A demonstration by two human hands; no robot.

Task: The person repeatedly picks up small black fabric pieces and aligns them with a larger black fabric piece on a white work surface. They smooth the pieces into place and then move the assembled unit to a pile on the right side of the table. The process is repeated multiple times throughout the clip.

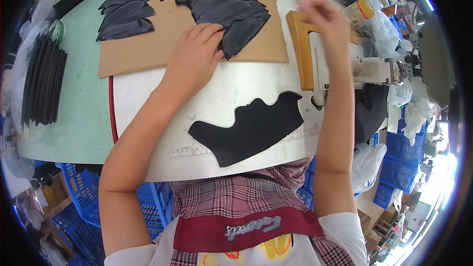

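Note:
My left hand is at the lower edge of a row of overlapping dark grey cut pieces lying on brown cardboard. Its fingers and thumb close on the rim of the nearest piece. Smeared by motion, my right hand is raised over the top of an angled wooden block, close to a jar with yellow contents; whether its fingers hold anything is unclear. Between my forearms, a black cut piece with a wavy edge rests flat on the white table, partly over a printed ruler scale.
A second row of dark pieces lies on the cardboard's left. Standing black strips line the green surface at far left. A white machine arm juts in from the right. Blue crates sit below the table edge.

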